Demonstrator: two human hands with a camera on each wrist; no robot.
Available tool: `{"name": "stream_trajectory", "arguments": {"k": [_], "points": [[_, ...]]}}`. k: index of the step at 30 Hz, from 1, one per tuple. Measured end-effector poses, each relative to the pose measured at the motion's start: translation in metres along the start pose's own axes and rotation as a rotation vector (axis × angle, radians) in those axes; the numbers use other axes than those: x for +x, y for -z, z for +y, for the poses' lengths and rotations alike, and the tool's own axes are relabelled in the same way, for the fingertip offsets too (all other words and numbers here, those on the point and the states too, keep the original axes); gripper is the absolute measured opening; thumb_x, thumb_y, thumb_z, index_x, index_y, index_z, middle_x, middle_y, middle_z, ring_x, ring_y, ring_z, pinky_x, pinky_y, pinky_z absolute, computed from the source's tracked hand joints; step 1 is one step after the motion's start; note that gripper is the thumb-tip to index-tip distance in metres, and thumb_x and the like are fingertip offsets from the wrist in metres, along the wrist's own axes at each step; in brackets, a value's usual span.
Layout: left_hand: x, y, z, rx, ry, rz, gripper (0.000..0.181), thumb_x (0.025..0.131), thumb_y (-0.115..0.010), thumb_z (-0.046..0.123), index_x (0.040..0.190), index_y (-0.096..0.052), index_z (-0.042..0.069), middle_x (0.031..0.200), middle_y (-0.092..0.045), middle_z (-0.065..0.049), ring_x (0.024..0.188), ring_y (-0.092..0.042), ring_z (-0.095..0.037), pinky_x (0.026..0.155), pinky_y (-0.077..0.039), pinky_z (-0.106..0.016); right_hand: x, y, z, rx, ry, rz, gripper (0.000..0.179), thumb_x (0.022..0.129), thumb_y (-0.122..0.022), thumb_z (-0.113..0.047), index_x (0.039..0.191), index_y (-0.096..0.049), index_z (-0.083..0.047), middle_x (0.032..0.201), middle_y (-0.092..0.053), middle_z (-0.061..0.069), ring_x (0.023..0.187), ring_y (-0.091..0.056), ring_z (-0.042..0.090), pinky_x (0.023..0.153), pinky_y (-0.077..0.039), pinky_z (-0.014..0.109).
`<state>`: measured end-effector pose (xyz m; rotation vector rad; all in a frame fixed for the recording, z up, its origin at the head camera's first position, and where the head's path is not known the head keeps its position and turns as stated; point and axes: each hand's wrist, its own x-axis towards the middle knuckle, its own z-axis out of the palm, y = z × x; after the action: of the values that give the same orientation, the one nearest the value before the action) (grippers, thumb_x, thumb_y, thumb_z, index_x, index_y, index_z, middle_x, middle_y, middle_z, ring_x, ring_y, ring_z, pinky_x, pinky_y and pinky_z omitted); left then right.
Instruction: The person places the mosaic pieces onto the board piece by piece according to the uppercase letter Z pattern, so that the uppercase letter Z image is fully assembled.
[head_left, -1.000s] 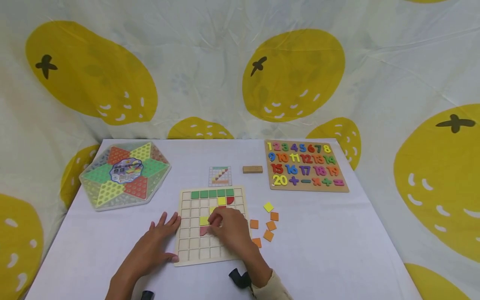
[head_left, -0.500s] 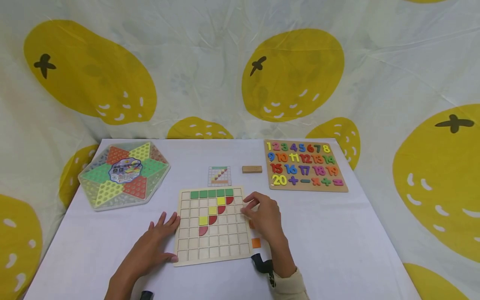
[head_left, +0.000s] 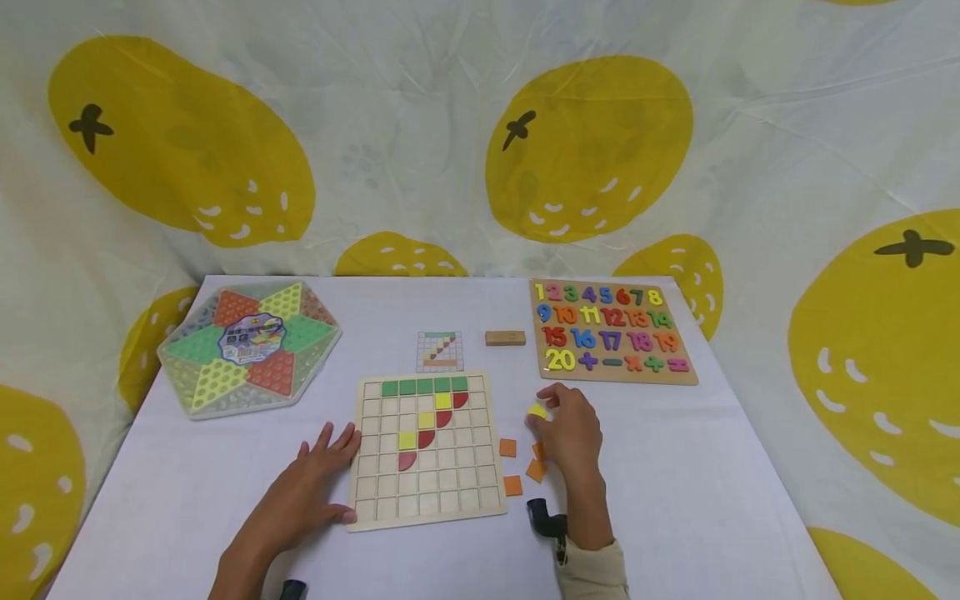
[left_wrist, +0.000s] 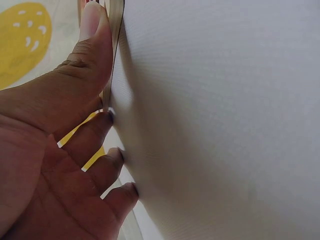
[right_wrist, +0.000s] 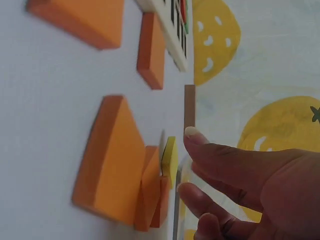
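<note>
My left hand (head_left: 311, 483) rests at the left edge of the wooden grid board (head_left: 375, 527), fingers spread and thumb near its lower corner. On the board are green squares (head_left: 425, 387) along the top row and a diagonal of yellow squares (head_left: 426, 421) beside red quarter-round pieces (head_left: 426, 439). My right hand (head_left: 572, 429) is to the right of the board, over a loose yellow square tile (head_left: 537, 411). In the right wrist view, the thumb and fingers are parted just above the yellow tile (right_wrist: 170, 159), with nothing between them. Orange square tiles (head_left: 512, 485) lie around it.
A printed pattern card (head_left: 440, 352) lies behind the board, with a small wooden block (head_left: 506, 338) next to it. A number puzzle board (head_left: 615, 375) stands at back right. At back left lies a hexagonal star-pattern game board (head_left: 307, 371).
My right hand has moved from over the grid board rightward to the loose yellow tile, uncovering the diagonal of yellow and red pieces. My left hand has stayed at the board's edge.
</note>
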<state>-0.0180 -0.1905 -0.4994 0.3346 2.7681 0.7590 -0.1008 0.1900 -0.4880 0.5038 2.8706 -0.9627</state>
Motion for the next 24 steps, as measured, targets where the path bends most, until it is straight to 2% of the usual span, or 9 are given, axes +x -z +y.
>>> {"name": "stream_trajectory", "arguments": {"k": [10, 14, 19, 24], "points": [[0.001, 0.000, 0.000, 0.001, 0.008, -0.004, 0.115, 0.061, -0.101, 0.028, 0.160, -0.046, 0.008, 0.170, -0.039, -0.013, 0.162, -0.021, -0.048, 0.127, -0.023, -0.072, 0.003, -0.003, 0.003, -0.081, -0.026, -0.051, 0.032, 0.088, -0.088, -0.022, 0.112, -0.071, -0.008, 0.102, -0.066, 0.011, 0.092, -0.059, 0.026, 0.076, -0.055, 0.040], [0.001, 0.000, -0.001, -0.005, 0.008, -0.006, 0.115, 0.061, -0.101, 0.027, 0.160, -0.046, 0.008, 0.170, -0.039, -0.013, 0.162, -0.021, -0.048, 0.127, -0.023, -0.072, 0.002, -0.006, 0.000, -0.054, -0.020, -0.054, 0.026, 0.087, -0.087, -0.017, 0.105, -0.070, -0.010, 0.097, -0.065, 0.009, 0.092, -0.059, 0.026, 0.079, -0.055, 0.040], [0.001, 0.000, -0.001, -0.009, 0.011, -0.012, 0.115, 0.062, -0.101, 0.028, 0.161, -0.046, 0.008, 0.170, -0.039, -0.013, 0.162, -0.020, -0.047, 0.127, -0.022, -0.072, -0.004, -0.010, -0.007, 0.010, 0.002, -0.050, 0.016, 0.088, -0.085, -0.014, 0.094, -0.070, -0.015, 0.086, -0.065, 0.004, 0.086, -0.059, 0.024, 0.073, -0.051, 0.038], [0.001, 0.000, -0.001, 0.000, 0.009, -0.012, 0.114, 0.062, -0.101, 0.029, 0.160, -0.047, 0.008, 0.170, -0.039, -0.013, 0.162, -0.021, -0.048, 0.126, -0.023, -0.072, -0.013, -0.016, -0.018, 0.056, 0.069, -0.060, 0.013, 0.088, -0.085, -0.014, 0.089, -0.073, -0.019, 0.084, -0.066, 0.000, 0.087, -0.058, 0.022, 0.073, -0.049, 0.036]]}}
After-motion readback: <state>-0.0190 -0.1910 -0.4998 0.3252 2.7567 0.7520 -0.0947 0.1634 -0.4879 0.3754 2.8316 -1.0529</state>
